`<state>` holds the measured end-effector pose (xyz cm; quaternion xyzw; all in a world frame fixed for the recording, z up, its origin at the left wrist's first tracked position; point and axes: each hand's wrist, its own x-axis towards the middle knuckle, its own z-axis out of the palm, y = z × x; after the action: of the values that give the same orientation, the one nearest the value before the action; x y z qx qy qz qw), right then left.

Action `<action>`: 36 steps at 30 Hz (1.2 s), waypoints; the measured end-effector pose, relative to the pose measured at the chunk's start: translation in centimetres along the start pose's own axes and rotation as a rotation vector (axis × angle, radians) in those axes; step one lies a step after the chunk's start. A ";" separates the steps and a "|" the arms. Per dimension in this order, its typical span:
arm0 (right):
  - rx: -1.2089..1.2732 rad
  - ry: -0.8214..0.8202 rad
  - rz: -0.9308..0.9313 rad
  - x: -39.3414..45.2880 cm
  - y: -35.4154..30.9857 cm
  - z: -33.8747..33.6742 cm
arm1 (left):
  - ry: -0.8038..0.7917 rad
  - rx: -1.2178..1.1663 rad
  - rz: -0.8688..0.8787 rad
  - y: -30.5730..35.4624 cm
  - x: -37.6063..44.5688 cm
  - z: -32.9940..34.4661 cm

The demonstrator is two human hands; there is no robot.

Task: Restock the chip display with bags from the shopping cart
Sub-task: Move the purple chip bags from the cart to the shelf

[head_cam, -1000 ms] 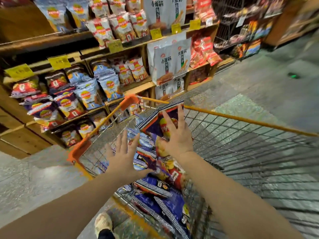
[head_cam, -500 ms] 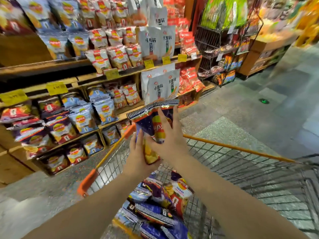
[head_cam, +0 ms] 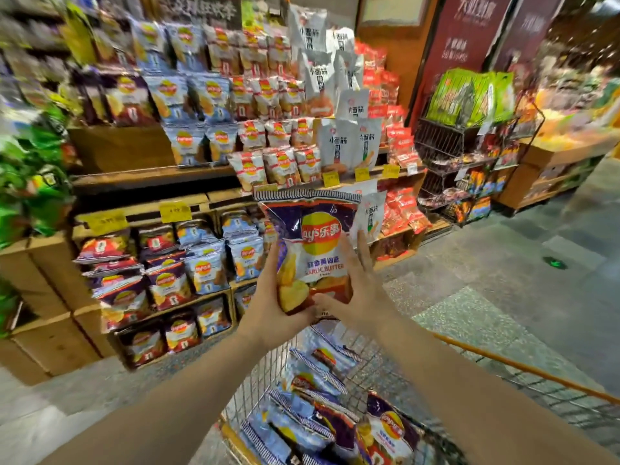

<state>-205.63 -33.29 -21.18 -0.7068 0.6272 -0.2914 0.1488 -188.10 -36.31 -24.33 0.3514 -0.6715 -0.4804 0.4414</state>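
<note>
A purple chip bag with a striped top edge is held upright at chest height, above the shopping cart. My left hand grips its lower left corner from below. My right hand presses against its right side, thumb under the bottom edge. Several more purple and blue chip bags lie piled in the cart. The chip display stands behind, wooden shelves filled with rows of bags.
White snack bags and red packets fill the shelves to the right. A black wire rack with green packs stands further right, next to a wooden stand. Grey stone floor stretches right of the shelves.
Both hands have lifted the purple bag out of the cart and raised it higher toward the shelves. The view has tilted up, showing more of the display.
</note>
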 end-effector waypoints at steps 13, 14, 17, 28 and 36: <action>0.102 -0.070 -0.217 7.2 -7.9 3.9 | 0.100 0.010 0.016 2.2 0.6 -10.6; 0.124 -0.072 -0.229 8.1 -8.8 4.5 | 0.115 0.007 0.016 2.3 0.6 -11.8; 0.144 -0.071 -0.264 10.6 -11.8 6.3 | 0.173 0.036 0.008 2.6 0.8 -15.6; 0.166 -0.117 -0.340 19.6 -22.7 13.6 | 0.332 0.396 -0.036 2.9 2.8 -30.8; 0.184 -0.105 -0.327 23.9 -26.6 17.5 | 0.320 0.453 -0.051 1.8 4.7 -37.3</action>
<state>-172.81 -54.80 -14.25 -0.7969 0.4662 -0.3304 0.1959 -155.16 -52.49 -15.84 0.5294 -0.6743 -0.2675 0.4398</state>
